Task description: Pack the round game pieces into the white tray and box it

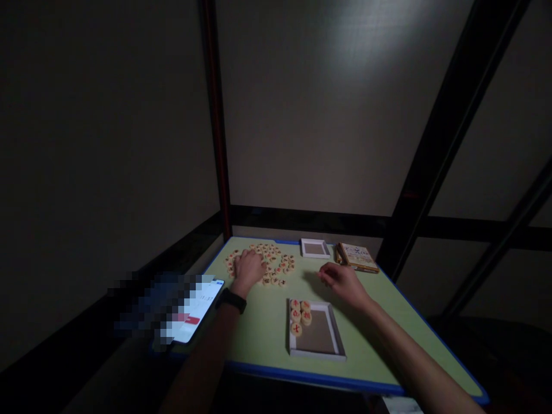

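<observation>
Round wooden Chinese chess pieces (275, 280) with red and dark characters lie scattered over the far left of the green table. My left hand (250, 267), a black band on its wrist, reaches palm down into them with fingers apart; its fingertips touch or hover over pieces, I cannot tell which. To the right of the pile, my right hand (340, 282) is raised over the table, thumb and fingers pinched together. Whatever it may hold is too small to make out. Nearer to me, a shallow white box tray (338, 330) holds several red-marked pieces (295, 329) along its left side.
A second white tray (304, 248) stands at the table's far edge, beside a printed box (357, 257). A lit phone (194, 313) lies at the left edge, partly blurred out. The green table (263, 339) has a blue rim, with walls behind and to the left.
</observation>
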Motion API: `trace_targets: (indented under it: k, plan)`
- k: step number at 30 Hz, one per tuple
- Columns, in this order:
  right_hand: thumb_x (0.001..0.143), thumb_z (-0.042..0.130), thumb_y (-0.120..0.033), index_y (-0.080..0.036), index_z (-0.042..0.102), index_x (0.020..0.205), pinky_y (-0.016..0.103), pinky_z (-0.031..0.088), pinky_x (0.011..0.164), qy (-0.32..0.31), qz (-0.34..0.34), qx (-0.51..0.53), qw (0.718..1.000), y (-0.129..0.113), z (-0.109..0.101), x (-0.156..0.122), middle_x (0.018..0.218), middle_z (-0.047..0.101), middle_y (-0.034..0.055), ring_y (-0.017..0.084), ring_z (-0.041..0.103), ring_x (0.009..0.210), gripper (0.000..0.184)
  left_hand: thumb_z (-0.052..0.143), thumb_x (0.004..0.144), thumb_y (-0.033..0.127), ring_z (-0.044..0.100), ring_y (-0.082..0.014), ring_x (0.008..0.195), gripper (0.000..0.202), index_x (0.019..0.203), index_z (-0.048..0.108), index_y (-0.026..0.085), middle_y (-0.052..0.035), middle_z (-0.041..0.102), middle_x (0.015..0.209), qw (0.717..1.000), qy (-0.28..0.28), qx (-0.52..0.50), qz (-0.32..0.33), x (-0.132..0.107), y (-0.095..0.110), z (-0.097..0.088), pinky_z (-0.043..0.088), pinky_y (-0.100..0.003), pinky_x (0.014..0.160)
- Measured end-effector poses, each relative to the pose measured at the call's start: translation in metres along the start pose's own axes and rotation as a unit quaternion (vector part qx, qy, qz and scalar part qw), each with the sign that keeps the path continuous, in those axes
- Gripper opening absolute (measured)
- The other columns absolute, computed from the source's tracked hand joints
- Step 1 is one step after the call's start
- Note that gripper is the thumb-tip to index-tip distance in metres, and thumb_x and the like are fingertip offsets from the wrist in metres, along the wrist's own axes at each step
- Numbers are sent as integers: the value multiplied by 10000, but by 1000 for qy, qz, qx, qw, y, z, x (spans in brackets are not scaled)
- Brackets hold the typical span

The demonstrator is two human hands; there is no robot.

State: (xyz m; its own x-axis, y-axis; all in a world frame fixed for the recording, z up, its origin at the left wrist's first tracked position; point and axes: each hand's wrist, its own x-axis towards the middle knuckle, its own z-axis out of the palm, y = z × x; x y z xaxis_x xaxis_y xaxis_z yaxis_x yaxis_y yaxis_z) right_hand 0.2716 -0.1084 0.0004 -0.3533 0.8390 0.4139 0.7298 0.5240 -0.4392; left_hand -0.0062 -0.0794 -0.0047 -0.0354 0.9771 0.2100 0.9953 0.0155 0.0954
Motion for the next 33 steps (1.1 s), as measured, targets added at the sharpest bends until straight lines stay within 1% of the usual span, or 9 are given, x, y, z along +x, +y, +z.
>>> trace_targets:
  k: [2,5,9,12,14,18,23,28,33]
  plan:
    - [914,520,-325,-177,689,807,264,406,599,16,8,-25,1000,9,5,-3,721,734,64,186,652,636,249,499,889,286,520,-312,1240,305,1062,740,218,-127,701,1200,999,-42,19,-3,6,6,-8,398,-478,1020]
    - [928,493,-332,-179,703,845,271,403,613,11,3,-76,997,14,9,-7,766,749,80,200,672,675,272,548,842,255,538,-328,1231,290,1060,736,221,-137,712,1187,995,-94,34,-11,17,12,-16,374,-535,1041]
    - [933,486,-298,-172,715,894,273,378,605,-7,5,-140,990,13,10,-8,798,760,100,213,685,710,265,576,808,215,560,-346,1223,342,1122,710,229,-161,693,1227,989,-136,46,-25,28,17,-21,375,-585,1029]
    - [938,482,-280,-175,717,919,269,366,607,-14,5,-162,987,12,9,-8,817,765,96,207,686,721,258,584,792,177,582,-362,1210,372,1145,698,210,-187,672,1261,985,-158,56,-39,34,18,-24,372,-608,1021]
    - [942,480,-277,-176,717,927,267,362,610,-18,5,-170,985,11,8,-8,824,765,94,204,685,727,258,575,798,166,604,-358,1186,362,1135,701,209,-185,663,1281,983,-167,56,-41,37,18,-25,372,-617,1018]
    - [948,480,-287,-179,716,941,267,361,619,-25,11,-181,983,10,6,-8,828,764,90,205,685,745,259,539,826,155,624,-340,1168,340,1113,709,223,-165,668,1285,983,-171,56,-39,41,15,-27,409,-595,996]
    - [945,490,-274,-177,713,944,276,364,631,-28,20,-183,983,8,6,-8,847,768,91,214,693,768,243,610,792,174,628,-344,1169,355,1130,705,227,-164,672,1282,983,-172,63,-22,43,15,-27,461,-557,973]
    - [953,488,-278,-174,714,944,282,363,633,-40,20,-180,983,6,5,-8,867,771,99,222,701,781,249,617,784,148,628,-340,1184,428,1204,677,204,-200,661,1286,986,-149,71,-12,44,19,-22,507,-495,952]
    - [952,487,-286,-179,713,942,283,358,622,-45,18,-177,983,6,4,-8,861,771,102,222,699,760,251,533,844,117,656,-323,1148,391,1203,682,156,-235,688,1210,990,-124,70,1,42,20,-20,540,-423,911]
